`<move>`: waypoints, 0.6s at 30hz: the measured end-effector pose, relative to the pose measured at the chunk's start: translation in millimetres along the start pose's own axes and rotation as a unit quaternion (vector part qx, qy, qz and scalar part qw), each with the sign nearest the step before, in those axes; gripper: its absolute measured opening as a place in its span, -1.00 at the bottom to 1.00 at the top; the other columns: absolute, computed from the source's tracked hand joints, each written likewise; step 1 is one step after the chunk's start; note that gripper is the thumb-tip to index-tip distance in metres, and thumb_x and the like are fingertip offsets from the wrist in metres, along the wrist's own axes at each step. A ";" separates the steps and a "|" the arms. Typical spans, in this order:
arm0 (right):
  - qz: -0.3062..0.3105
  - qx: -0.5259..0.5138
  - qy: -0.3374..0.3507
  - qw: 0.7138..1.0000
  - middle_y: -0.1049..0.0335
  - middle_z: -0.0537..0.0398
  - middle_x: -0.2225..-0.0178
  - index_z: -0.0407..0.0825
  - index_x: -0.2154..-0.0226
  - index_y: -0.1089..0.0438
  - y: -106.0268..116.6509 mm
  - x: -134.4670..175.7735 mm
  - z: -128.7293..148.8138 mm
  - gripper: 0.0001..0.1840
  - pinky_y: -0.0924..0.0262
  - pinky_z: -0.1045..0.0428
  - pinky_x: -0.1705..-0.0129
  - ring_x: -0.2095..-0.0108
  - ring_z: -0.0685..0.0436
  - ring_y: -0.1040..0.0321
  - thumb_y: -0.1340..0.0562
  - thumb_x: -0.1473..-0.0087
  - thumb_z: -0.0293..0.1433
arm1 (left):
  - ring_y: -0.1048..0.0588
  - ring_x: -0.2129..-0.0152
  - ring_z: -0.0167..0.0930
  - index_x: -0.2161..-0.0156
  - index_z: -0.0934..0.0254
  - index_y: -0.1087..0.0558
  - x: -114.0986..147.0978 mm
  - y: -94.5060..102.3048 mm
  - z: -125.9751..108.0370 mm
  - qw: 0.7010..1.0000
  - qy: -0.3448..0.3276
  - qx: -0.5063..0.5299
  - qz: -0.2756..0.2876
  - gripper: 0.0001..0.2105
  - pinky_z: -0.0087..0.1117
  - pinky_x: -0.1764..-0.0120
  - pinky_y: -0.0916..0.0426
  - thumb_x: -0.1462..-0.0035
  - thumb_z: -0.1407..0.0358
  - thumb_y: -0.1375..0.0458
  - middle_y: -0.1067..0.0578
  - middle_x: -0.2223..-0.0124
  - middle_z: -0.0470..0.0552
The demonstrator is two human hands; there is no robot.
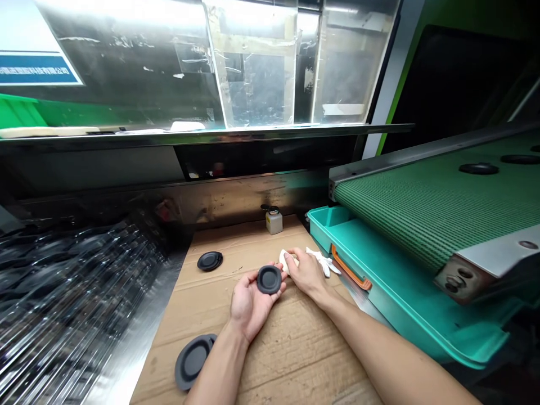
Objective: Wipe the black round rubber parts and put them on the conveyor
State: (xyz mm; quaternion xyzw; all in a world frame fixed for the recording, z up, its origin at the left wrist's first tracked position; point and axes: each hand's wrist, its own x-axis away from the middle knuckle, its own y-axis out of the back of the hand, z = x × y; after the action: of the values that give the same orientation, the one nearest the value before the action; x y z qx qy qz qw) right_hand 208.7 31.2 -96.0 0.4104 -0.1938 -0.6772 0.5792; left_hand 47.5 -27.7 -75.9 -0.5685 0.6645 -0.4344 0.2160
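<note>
My left hand (250, 302) is palm up, its fingers curled round a small round black dish-shaped part (269, 279) with a raised rim. Right beside it, my right hand (307, 274) pinches a white cloth (283, 260) close to the part's edge. I cannot tell whether the cloth touches the part. A small stack of black round parts (210, 260) lies on the cardboard sheet (291, 354) to the left. Larger grey-black round parts (193, 360) lie nearer, partly hidden by my left forearm. Crumpled white cloth (324, 262) lies just beyond my right hand.
A small white bottle (274, 221) with a dark top stands at the cardboard's far edge. On the right, a green conveyor belt (405, 208) carries black parts above a teal tray (379, 275) with an orange handle (351, 271). Clear plastic trays (84, 292) are stacked at left.
</note>
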 end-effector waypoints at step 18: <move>0.041 0.042 -0.016 0.998 -0.52 0.08 0.28 0.08 0.10 -0.41 6.4 -0.5 4.4 -0.66 -0.14 0.04 0.32 0.26 -0.16 -0.43 -0.05 -0.26 -0.13 | -0.26 -0.18 -0.31 -0.11 0.19 -0.36 24.8 -35.9 32.8 0.928 -0.273 -0.251 -0.035 -0.19 -0.43 -0.22 -0.08 0.33 0.73 -0.33 -0.50 -0.02 0.08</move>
State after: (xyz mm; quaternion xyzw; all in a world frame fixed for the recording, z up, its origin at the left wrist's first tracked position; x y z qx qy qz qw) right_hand 209.2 29.1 -88.5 0.4155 -0.2481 -0.6504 0.5855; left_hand 87.1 -61.1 -58.5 -0.7235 0.6471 -0.0886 0.2237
